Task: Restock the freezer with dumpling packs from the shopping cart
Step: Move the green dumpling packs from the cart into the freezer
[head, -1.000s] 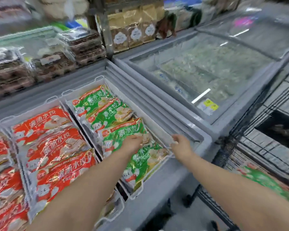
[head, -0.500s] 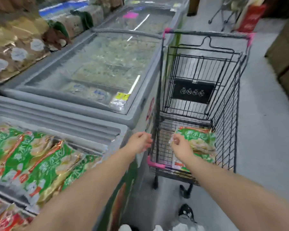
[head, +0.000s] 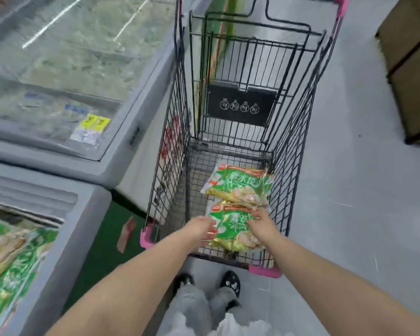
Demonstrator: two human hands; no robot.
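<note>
Two green dumpling packs lie in the black wire shopping cart (head: 298, 132). The far pack (head: 240, 187) rests flat on the cart floor. The near pack (head: 233, 232) lies between my hands. My left hand (head: 201, 229) curls its fingers over that pack's left edge. My right hand (head: 262, 226) lies on its right side, fingers stretched toward the top edge. At the lower left the open freezer (head: 83, 214) holds more green packs (head: 10, 263).
A second freezer with a shut glass lid (head: 70, 69) and a yellow price label stands at the upper left, right against the cart. Cardboard boxes (head: 412, 69) stand on the grey floor at the far right. My shoes (head: 229, 283) are just behind the cart.
I turned from the open freezer to the cart. Both hands left the packs in the freezer, swung right, and reached down into the cart onto the near pack.
</note>
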